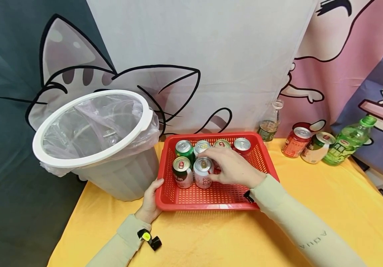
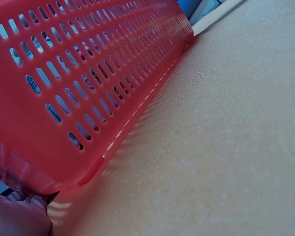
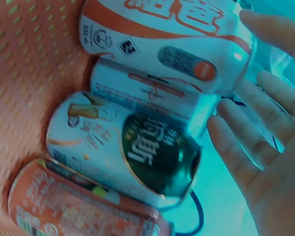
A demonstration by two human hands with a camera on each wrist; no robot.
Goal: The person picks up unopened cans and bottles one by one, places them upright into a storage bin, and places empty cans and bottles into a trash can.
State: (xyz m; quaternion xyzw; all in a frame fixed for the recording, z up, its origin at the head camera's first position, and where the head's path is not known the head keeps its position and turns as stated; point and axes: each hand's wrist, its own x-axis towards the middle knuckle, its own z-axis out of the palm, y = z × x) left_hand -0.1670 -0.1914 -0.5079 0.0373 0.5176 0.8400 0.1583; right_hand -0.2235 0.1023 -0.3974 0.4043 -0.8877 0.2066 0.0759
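Note:
A red plastic basket (image 1: 208,206) sits on the table with several drink cans standing in it. My left hand (image 1: 150,196) holds its front left corner, fingers tucked at the basket's edge in the left wrist view. Over the cans is my right hand (image 1: 233,167), thumb and fingers spread around the top of a white can (image 1: 203,178) in the front row. In the right wrist view these fingers look extended; firm contact is unclear. Left of that can stands a dark-and-white can (image 1: 182,174). Behind them are a green can (image 1: 184,150) and a red can (image 1: 242,145).
A grey bin (image 1: 121,181) with a white rim and plastic liner stands left of the basket, a clear bottle (image 1: 111,139) inside. To the right are a dark-labelled bottle (image 1: 268,126), a red can (image 1: 296,144), a dark-and-white can (image 1: 317,148) and a green bottle (image 1: 346,144).

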